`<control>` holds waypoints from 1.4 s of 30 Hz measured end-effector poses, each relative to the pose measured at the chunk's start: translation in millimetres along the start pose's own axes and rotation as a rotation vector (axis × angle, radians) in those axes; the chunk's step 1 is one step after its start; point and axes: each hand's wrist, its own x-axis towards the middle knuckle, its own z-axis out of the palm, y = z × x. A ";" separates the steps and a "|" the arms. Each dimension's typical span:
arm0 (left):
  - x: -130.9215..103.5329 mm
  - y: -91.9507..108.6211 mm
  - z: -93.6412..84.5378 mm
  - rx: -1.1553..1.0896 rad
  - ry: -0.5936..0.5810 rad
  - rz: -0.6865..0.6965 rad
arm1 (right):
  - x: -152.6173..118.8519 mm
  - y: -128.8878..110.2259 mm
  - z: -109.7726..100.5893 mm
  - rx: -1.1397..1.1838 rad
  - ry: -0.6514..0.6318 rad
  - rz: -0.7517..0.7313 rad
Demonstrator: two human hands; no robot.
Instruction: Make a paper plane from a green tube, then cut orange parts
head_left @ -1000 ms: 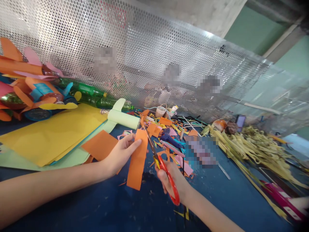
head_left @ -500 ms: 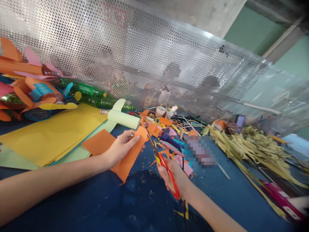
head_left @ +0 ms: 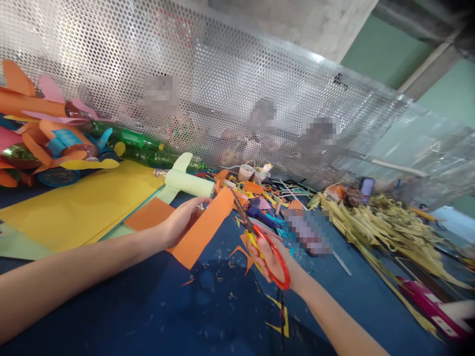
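My left hand [head_left: 185, 221] is closed on a strip of orange paper [head_left: 206, 230], whose far end is rounded; the paper hides part of the fingers. Red and yellow scissors [head_left: 272, 257] sit in my right hand [head_left: 280, 262], with the fingers in the handle loops. The blades point away from me and their tips are at the paper's far right corner. Another orange sheet [head_left: 150, 214] lies under my left wrist. Just beyond my left hand is a bottle wrapped in pale green paper [head_left: 191, 182] with a fin sticking up.
Yellow sheets [head_left: 92, 202] lie at the left, below paper-covered bottle models [head_left: 63, 143]. Paper scraps [head_left: 256, 187] and a blue glue gun [head_left: 263, 213] are beyond the scissors. Dried husk strips [head_left: 389, 232] and a magenta object [head_left: 430, 306] lie right. A perforated metal sheet [head_left: 230, 74] stands behind.
The orange strip has turned more face-on and its far end has shifted right. A curved orange offcut now lies by the scissors. My right hand has moved slightly right.
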 end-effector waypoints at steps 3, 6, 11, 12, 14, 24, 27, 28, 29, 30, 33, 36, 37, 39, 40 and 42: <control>-3.9 -1.9 5.6 -0.070 -0.042 -0.040 | 1.2 -3.5 2.3 0.133 -0.040 0.010; -10.0 -6.5 10.5 -0.016 -0.113 -0.014 | 0.6 -6.0 7.9 0.227 -0.071 0.014; -20.6 -12.9 13.1 0.182 -0.312 0.018 | -5.8 -4.9 20.2 0.243 -0.097 -0.058; -21.5 -14.2 13.3 0.189 -0.350 0.027 | -7.1 -4.3 22.2 0.222 -0.095 -0.089; -21.8 -16.7 14.3 0.180 -0.412 0.050 | -9.0 -3.1 25.5 0.172 -0.078 -0.145; -30.5 -20.9 21.7 0.208 -0.315 0.262 | -7.8 7.7 31.4 0.030 0.055 -0.216; -35.6 -23.7 21.5 0.270 -0.287 0.357 | -7.4 8.5 32.0 -0.033 0.058 -0.232; -36.9 -24.3 22.4 0.259 -0.238 0.373 | -7.3 8.0 32.2 -0.050 0.050 -0.241; -37.8 -24.5 23.7 0.228 -0.172 0.380 | -7.1 7.4 32.4 -0.063 0.045 -0.248; -38.4 -24.2 25.5 0.185 -0.099 0.375 | -7.0 6.7 32.6 -0.076 0.043 -0.250; -38.1 -21.1 30.7 0.073 0.053 0.335 | -7.2 4.3 33.2 -0.087 0.032 -0.223; -35.8 -18.7 32.3 0.041 0.118 0.338 | -8.7 -0.3 34.2 -0.092 0.006 -0.199; -34.9 -18.5 31.9 0.040 0.135 0.347 | -9.4 -2.5 34.7 -0.100 0.000 -0.204; -33.4 -18.9 30.3 0.048 0.158 0.358 | -10.8 -6.8 35.7 -0.123 -0.010 -0.225; -32.9 -19.1 29.5 0.058 0.162 0.362 | -11.4 -8.3 36.1 -0.134 -0.018 -0.237; -32.2 -19.2 28.2 0.086 0.161 0.370 | -12.1 -8.8 36.3 -0.154 -0.043 -0.259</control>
